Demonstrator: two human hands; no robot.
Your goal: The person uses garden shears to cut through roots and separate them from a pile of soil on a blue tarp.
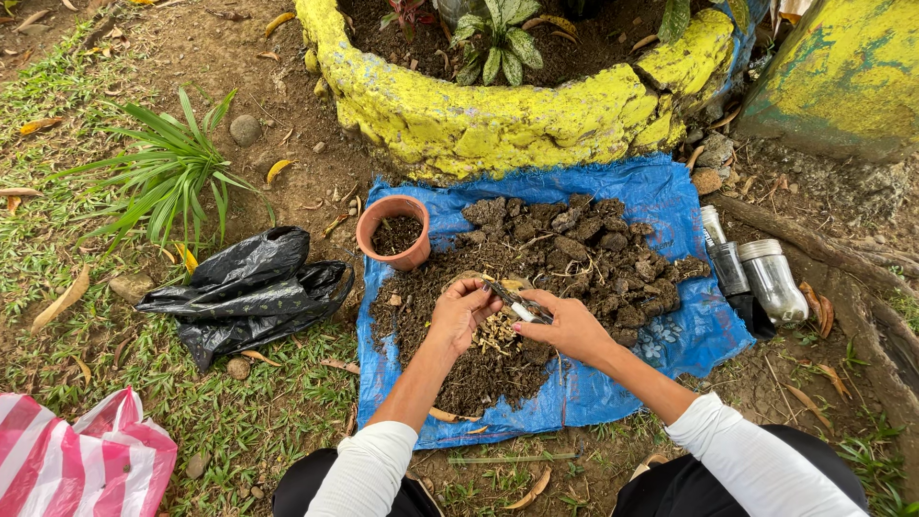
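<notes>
Both hands meet over the soil pile (565, 258): right hand (567, 327) pinches a small tool (517, 305) pointing left, into the curled left hand (459, 311) cupping roots (498, 337). Clay pot (395, 231) sits up-left, nearer the left hand.

Outdoor garden, grass (239, 421), bare dirt, yellow-painted planter bed (498, 120), terracotta pot (394, 232), soil heap on blue tarp (661, 191)

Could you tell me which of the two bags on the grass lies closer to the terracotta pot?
The crumpled black plastic bag lies closer, just left of the terracotta pot and the blue tarp. The pink-and-white striped bag sits far off at the bottom left corner.
</notes>
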